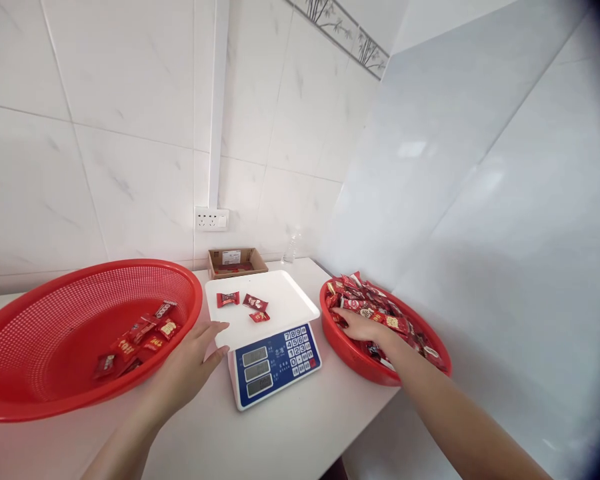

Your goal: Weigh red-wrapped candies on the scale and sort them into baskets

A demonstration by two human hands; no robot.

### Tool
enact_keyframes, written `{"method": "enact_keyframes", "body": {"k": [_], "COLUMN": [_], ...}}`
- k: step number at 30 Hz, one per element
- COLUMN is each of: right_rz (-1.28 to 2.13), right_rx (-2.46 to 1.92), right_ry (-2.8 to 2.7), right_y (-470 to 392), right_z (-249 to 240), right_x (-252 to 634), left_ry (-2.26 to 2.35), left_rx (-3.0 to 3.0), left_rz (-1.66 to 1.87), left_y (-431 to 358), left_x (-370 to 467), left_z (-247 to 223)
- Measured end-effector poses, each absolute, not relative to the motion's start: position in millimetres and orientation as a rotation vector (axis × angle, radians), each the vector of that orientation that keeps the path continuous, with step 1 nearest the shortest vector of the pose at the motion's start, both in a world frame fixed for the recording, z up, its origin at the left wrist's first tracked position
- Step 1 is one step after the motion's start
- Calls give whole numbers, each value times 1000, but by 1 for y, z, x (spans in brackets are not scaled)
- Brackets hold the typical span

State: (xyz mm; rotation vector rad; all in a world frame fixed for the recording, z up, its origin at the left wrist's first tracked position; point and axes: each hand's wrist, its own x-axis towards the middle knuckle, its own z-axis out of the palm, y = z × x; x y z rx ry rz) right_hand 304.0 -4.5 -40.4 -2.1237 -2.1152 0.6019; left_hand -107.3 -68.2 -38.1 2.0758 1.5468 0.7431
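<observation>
My left hand [185, 370] is open at the left edge of the white weighing tray [290, 303], fingers and thumb apart with nothing between them. Three red-wrapped candies [255, 303] lie on that tray, which tops a digital scale [279, 368] with a blue keypad panel. At the right, my right hand [361, 327] reaches into a red basin [353, 363] heaped with wrapped candies [395, 323]. One finger lies stretched over the wrappers; the other fingertips are hidden among them, so any grip cannot be made out.
A large red perforated basket [45, 313] at the left holds several wrapped candies [130, 343]. Behind the scale stands an open cardboard box [237, 261], with a clear plastic object [291, 247] beside it. A wall socket [211, 219] is above; walls bound the white table [200, 440] behind and right.
</observation>
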Motion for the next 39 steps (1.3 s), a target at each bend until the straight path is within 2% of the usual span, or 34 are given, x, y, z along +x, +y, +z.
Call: {"method": "enact_keyframes", "body": {"k": [9, 14, 19, 21, 24, 26, 32, 39], "right_rz": [273, 181, 65, 153, 523, 640, 299, 32], "right_rx": [-2025, -2003, -2163, -2176, -2077, -2038, -2069, -2077], "right_ry": [-2080, -1827, -1720, -1804, -2075, -2189, -2170, -1793], "right_y": [-2, 5, 11, 9, 2, -2, 1, 11], "right_z": [-52, -35, -19, -20, -30, -41, -58, -21], "right_x": [300, 322, 339, 338, 327, 317, 299, 317], "left_ry": [1553, 1555, 1566, 1564, 1560, 1554, 1555, 1535], "left_rx": [2065, 2072, 2073, 2073, 2076, 2076, 2063, 2071], "left_rz": [729, 762, 746, 729, 732, 743, 750, 757], "left_y": [-67, -66, -67, -67, -67, -67, -68, -69], "left_x": [-108, -109, -109, -109, -110, -110, -109, -112], "left_z": [-40, -42, -40, -40, -40, -41, -39, -41]}}
